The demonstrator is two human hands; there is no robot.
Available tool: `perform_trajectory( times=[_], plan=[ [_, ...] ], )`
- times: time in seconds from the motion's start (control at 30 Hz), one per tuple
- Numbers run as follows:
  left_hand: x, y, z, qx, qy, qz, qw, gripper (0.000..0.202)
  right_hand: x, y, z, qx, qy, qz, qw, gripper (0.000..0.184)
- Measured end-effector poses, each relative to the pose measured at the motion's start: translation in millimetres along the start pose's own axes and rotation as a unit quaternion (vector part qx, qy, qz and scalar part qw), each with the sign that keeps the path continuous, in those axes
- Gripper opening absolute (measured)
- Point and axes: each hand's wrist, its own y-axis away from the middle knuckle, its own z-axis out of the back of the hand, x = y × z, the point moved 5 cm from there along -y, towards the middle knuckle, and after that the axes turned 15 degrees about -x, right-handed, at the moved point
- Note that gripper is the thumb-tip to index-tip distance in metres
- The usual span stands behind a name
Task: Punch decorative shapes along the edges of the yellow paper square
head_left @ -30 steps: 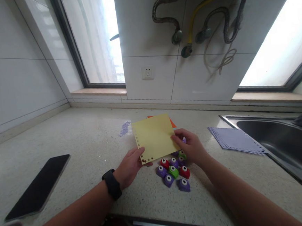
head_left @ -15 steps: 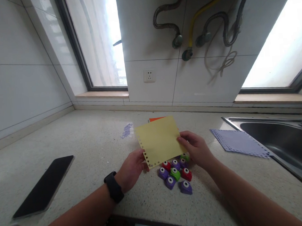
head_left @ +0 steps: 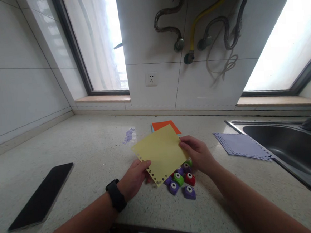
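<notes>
Both hands hold a yellow sheet of paper [head_left: 162, 150] tilted above the counter. Small shapes are punched along its left and lower edges. My left hand [head_left: 135, 177] pinches the left edge, thumb on top, and wears a black watch on its wrist. At the right edge, my right hand [head_left: 197, 152] grips with its thumb over the paper. Under and in front of the sheet lie several small craft punches, among them a purple punch [head_left: 190, 192], a green punch [head_left: 178, 179] and a red punch [head_left: 190, 179]. The paper hides some of them.
Orange paper [head_left: 167, 124] lies behind the yellow sheet. Punched lavender sheets [head_left: 242, 146] are stacked beside the steel sink [head_left: 281, 139] on the right. A black tablet-like slab [head_left: 43, 195] rests at the left. Purple bits of paper [head_left: 129, 135] are scattered toward the back.
The yellow sheet has turned, its punched corner swinging nearer to me and covering more punches. My left thumb now lies over its top face. More of the orange paper shows.
</notes>
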Motion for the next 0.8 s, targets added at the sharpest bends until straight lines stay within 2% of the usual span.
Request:
perform_trajectory(
  times=[0.2,0.53,0.67,0.8],
  plan=[
    [1.0,-0.2,0.7,-0.006,-0.020,0.004,1.000,0.030,0.0,1.2,0.6,0.001,-0.012,-0.016,1.000,0.021],
    [4.1,4.5,-1.0,-0.012,-0.052,0.027,0.998,0.031,2.7,3.1,-4.0,0.020,0.006,-0.001,1.000,0.021],
    [2.9,7.4,-1.9,-0.019,-0.056,0.040,0.997,0.039,1.9,2.4,-2.3,0.016,0.005,-0.005,1.000,0.022],
    [1.6,7.6,-2.3,-0.032,-0.066,0.035,0.997,0.038,3.9,1.1,-1.6,0.017,0.003,-0.004,1.000,0.021]
  ],
)
